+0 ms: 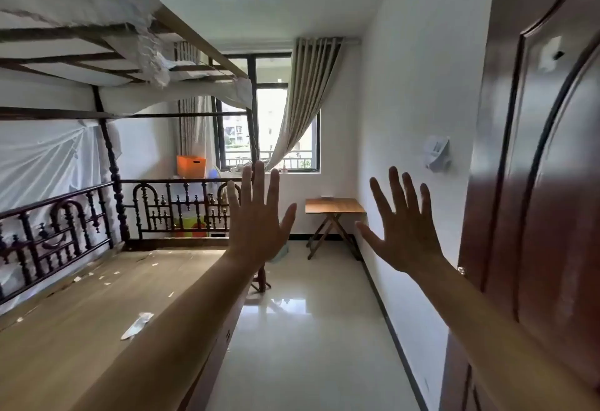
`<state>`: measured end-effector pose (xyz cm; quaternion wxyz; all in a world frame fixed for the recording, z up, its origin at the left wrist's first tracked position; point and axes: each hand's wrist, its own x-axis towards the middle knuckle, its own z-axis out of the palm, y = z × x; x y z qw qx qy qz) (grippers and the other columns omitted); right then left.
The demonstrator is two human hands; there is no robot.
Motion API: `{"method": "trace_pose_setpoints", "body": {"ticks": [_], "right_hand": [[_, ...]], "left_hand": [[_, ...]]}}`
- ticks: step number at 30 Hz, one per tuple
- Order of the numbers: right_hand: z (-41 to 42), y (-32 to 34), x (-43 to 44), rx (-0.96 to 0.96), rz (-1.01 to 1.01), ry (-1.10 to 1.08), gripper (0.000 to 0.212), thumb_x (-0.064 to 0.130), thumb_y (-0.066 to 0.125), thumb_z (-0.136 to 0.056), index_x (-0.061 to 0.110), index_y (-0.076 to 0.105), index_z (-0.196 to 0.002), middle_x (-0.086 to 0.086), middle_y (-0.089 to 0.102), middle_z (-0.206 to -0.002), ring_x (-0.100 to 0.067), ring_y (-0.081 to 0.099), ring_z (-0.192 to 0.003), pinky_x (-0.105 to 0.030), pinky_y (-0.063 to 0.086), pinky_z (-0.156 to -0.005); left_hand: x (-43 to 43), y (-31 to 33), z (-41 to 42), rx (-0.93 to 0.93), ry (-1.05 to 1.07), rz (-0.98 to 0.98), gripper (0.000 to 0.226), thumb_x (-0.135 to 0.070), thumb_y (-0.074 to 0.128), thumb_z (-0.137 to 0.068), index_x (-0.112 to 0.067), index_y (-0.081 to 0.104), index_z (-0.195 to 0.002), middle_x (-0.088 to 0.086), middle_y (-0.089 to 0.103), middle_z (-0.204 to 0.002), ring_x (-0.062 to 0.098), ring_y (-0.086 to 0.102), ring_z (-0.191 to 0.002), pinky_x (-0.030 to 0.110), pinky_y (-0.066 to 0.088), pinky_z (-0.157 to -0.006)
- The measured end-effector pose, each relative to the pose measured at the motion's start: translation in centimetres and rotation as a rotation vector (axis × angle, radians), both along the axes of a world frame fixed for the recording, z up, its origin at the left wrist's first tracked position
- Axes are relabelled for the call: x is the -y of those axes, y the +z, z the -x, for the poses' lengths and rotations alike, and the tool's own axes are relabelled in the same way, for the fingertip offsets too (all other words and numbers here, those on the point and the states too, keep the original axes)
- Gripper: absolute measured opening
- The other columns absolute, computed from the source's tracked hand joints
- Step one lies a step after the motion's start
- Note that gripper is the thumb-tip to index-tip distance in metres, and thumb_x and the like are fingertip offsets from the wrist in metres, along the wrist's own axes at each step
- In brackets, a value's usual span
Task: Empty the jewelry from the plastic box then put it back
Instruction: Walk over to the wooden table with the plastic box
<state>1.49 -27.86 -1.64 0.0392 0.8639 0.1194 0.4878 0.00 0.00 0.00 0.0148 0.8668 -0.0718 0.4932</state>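
Note:
Both arms are stretched out in front of me at chest height. My left hand (256,216) is raised with its back toward me, fingers spread, holding nothing. My right hand (402,225) is raised the same way, fingers apart and empty, close to the white wall. A small folding wooden table (334,206) stands against the far wall under the window, between the two hands in the view. A thin pale object (328,197) lies at its back edge; I cannot tell what it is. No plastic box or jewelry can be made out.
A bare wooden bed platform (97,306) with a dark carved frame (181,206) fills the left. A brown door (535,183) stands at the right. Glossy tiled floor (308,329) runs between them toward the window (269,118). An orange bin (191,165) sits behind the bed.

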Motion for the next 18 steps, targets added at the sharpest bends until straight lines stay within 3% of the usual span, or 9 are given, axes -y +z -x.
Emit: {"method": "trace_pose_setpoints", "body": {"ticks": [9, 13, 18], "right_hand": [[-22.1, 1.0, 3.4, -0.058, 0.041, 0.022, 0.085, 0.069, 0.033, -0.093, 0.022, 0.007, -0.159, -0.018, 0.000, -0.166, -0.039, 0.009, -0.152, -0.058, 0.007, -0.120], [-30.9, 1.2, 2.6, -0.143, -0.046, 0.042, 0.086, 0.069, 0.032, -0.092, 0.024, 0.002, -0.159, -0.016, -0.005, -0.166, -0.038, 0.006, -0.152, -0.058, 0.006, -0.121], [-41.6, -0.6, 1.1, -0.172, 0.003, 0.098, 0.087, 0.070, 0.036, -0.091, 0.025, 0.005, -0.159, -0.014, -0.004, -0.166, -0.036, 0.005, -0.152, -0.059, 0.008, -0.120]], "left_hand": [[3.2, 2.3, -20.8, -0.086, 0.052, -0.062, 0.078, -0.061, 0.009, -0.096, -0.012, 0.019, -0.156, 0.018, 0.010, -0.164, 0.035, 0.009, -0.152, 0.060, 0.010, -0.119], [3.4, 3.0, -28.1, -0.095, 0.048, -0.054, 0.078, -0.062, 0.008, -0.095, -0.014, 0.019, -0.156, 0.017, 0.010, -0.165, 0.035, 0.009, -0.152, 0.058, 0.007, -0.119], [2.1, 1.2, -39.0, -0.114, 0.080, -0.038, 0.076, -0.060, 0.018, -0.095, -0.013, 0.020, -0.156, 0.016, 0.009, -0.165, 0.035, 0.007, -0.152, 0.059, 0.009, -0.120]]}}
